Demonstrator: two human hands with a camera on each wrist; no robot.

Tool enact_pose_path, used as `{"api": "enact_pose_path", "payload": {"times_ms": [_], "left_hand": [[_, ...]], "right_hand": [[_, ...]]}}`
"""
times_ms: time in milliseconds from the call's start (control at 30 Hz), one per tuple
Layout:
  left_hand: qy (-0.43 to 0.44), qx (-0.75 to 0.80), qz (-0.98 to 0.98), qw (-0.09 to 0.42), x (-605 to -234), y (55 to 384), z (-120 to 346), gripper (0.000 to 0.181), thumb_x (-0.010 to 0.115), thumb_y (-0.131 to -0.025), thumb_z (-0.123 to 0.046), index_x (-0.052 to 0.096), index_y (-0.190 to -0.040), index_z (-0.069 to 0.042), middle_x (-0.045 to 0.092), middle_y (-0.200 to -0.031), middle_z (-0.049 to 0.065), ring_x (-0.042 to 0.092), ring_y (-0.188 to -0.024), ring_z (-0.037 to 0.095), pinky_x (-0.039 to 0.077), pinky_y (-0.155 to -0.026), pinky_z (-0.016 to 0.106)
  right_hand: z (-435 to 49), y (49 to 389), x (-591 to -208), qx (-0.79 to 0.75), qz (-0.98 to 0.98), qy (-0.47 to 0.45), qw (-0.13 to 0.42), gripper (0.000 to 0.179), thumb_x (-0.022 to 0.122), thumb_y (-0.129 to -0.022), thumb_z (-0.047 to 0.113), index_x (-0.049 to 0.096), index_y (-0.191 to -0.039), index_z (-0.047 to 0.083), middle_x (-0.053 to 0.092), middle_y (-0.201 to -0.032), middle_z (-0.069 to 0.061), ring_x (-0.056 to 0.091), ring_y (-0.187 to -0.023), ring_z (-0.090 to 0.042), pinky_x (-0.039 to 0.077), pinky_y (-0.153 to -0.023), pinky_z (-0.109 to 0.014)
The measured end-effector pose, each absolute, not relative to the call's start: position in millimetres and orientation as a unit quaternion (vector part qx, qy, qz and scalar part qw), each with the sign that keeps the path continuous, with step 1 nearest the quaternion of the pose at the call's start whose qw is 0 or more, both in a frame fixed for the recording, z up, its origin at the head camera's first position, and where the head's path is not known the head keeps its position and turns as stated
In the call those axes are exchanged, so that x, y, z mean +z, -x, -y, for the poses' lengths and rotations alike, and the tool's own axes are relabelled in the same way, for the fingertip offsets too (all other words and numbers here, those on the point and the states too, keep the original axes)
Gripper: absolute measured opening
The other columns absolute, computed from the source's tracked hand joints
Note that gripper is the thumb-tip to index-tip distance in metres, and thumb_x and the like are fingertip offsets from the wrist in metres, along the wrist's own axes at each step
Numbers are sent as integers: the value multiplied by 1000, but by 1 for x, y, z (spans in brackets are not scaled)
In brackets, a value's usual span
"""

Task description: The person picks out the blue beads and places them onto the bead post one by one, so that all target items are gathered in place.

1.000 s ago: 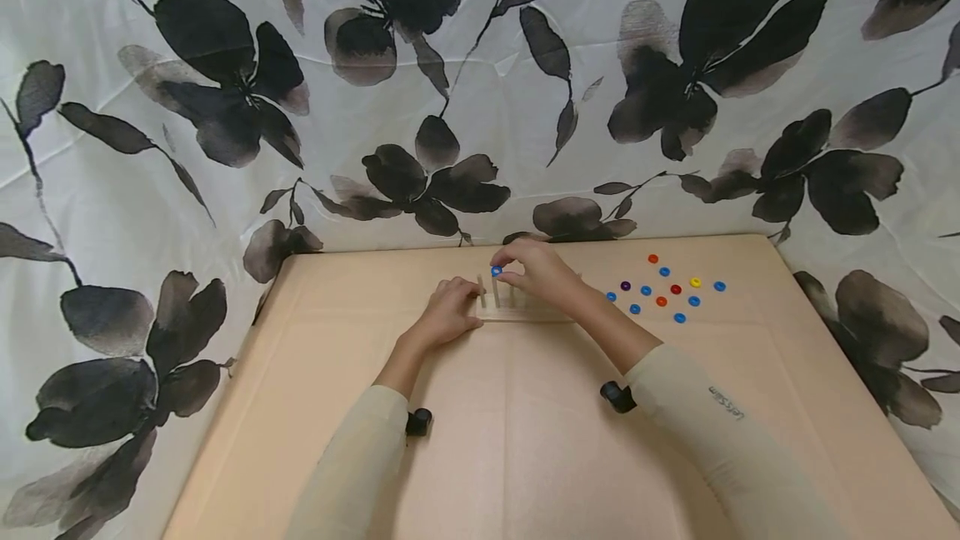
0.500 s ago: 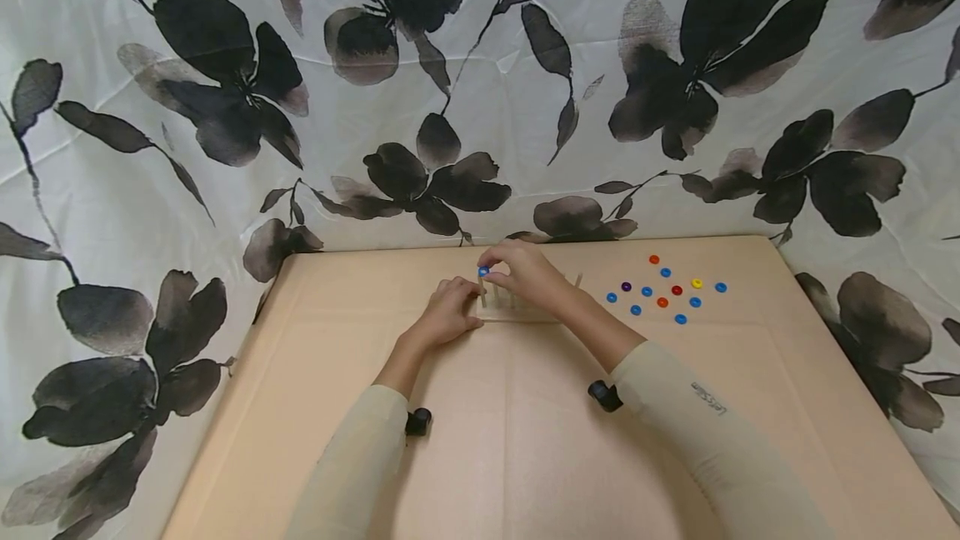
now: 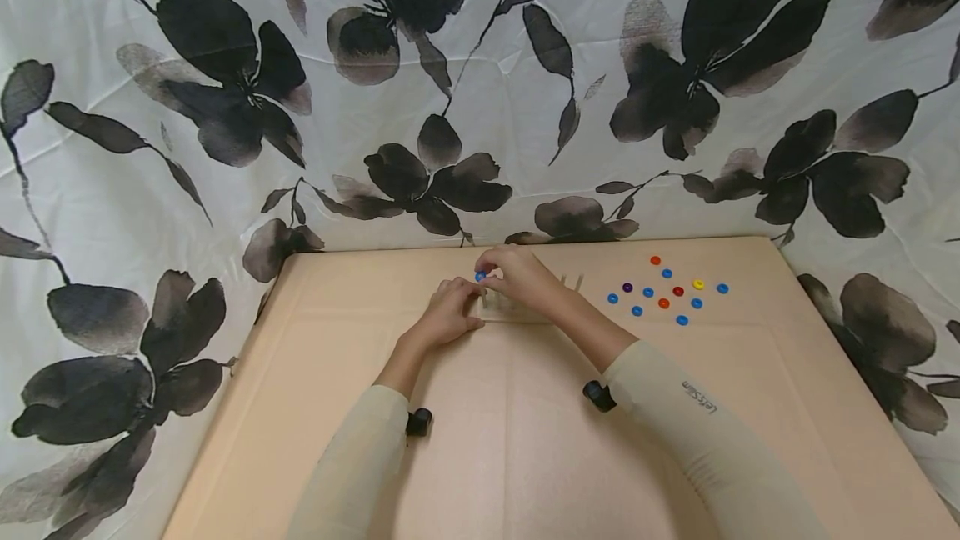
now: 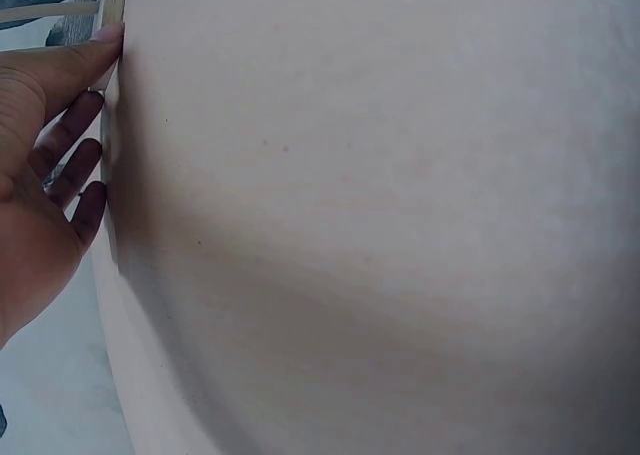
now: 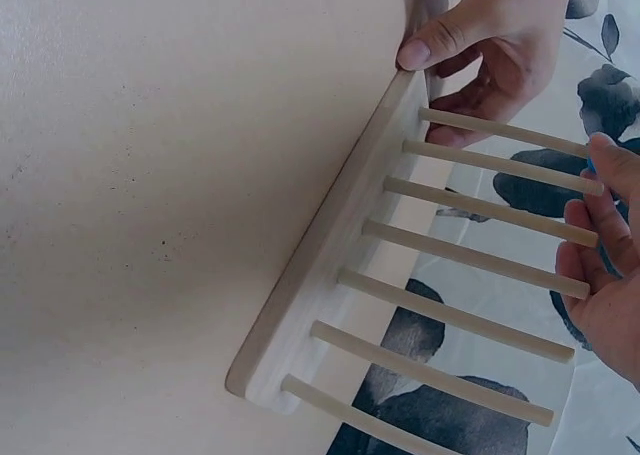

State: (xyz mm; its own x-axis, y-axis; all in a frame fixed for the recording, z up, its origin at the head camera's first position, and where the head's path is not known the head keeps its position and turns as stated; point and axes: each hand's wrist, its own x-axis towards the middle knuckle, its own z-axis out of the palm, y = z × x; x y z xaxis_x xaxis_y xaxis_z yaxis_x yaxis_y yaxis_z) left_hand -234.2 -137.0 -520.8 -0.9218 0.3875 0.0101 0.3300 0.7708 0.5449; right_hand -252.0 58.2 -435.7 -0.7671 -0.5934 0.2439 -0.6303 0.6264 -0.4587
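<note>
Ring work on the worktop, seemingly at an early stage: no ring shows seated on the rack, which stands on the far part, about midway across. The rack is pale and wood-like, a narrow, round-cornered base carrying a single row of seven slender, upright pegs. The left hand has its fingers gripping the rack's left end; the right hand has its fingers pinching a blue ring at the tip of the leftmost peg, whether threaded cannot be told. Twelve loose rings, mostly blue, remain to the right, lying flat and apart.
</note>
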Motion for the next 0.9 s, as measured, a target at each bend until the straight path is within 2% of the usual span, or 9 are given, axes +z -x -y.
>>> {"api": "enact_pose_path", "payload": {"times_ms": [900], "left_hand": [[-179, 295, -937, 56, -522, 236, 138, 52, 87, -84, -20, 65, -130, -8, 61, -128, 10, 48, -124, 31, 40, -107, 47]], "right_hand": [[-61, 254, -441, 262, 913, -313, 19, 11, 77, -94, 19, 78, -102, 12, 77, -100, -2, 71, -99, -17, 57, -91, -33]]}}
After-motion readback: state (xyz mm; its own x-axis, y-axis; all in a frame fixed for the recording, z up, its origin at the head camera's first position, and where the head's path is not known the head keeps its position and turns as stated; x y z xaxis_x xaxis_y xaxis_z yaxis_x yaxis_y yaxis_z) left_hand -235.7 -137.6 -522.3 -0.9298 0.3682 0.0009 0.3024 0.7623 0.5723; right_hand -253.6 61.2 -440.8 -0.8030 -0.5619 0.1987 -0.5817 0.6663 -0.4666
